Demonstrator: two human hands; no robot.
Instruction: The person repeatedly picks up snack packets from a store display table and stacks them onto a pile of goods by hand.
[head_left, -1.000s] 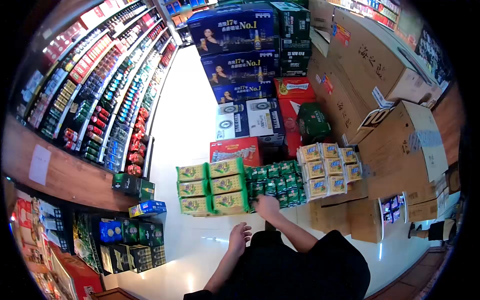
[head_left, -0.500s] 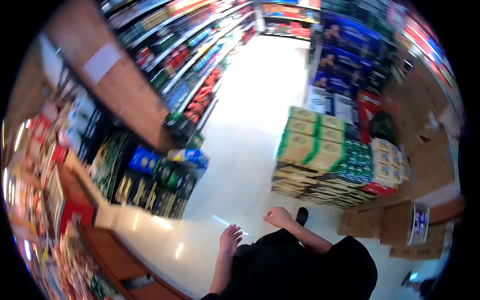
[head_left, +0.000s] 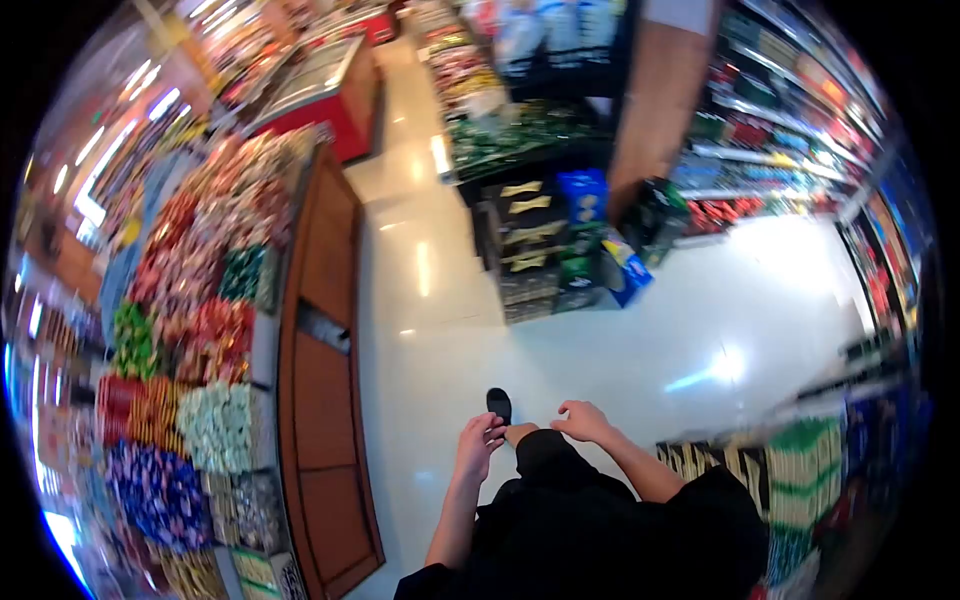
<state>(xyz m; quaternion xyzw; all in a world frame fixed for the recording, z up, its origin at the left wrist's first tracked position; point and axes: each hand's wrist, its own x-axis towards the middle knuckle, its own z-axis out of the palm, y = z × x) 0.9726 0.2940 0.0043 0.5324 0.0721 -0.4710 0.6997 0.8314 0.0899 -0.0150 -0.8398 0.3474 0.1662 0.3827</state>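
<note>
My left hand (head_left: 480, 445) hangs in front of my body with its fingers loosely bent and apart, and nothing shows in it. To its right, my right hand (head_left: 583, 420) is held out over the floor, empty, its thumb and fingers slightly apart. Neither hand touches any goods. Between and below them are my black clothing (head_left: 590, 530) and one dark shoe (head_left: 499, 404) on the shiny pale floor (head_left: 440, 365).
Along the left runs a wooden display counter (head_left: 325, 420) heaped with wrapped goods (head_left: 215, 425). Ahead stand stacked boxes (head_left: 535, 250) beside a brown pillar (head_left: 665, 90). Shelves (head_left: 780, 160) fill the right; more stacked cartons (head_left: 805, 465) are at lower right. A red freezer (head_left: 350, 110) stands farther back.
My view has swung to the left, so the wooden counter is now close on the left and the stacked cartons have shifted to the lower right. My right hand's fingers have loosened.
</note>
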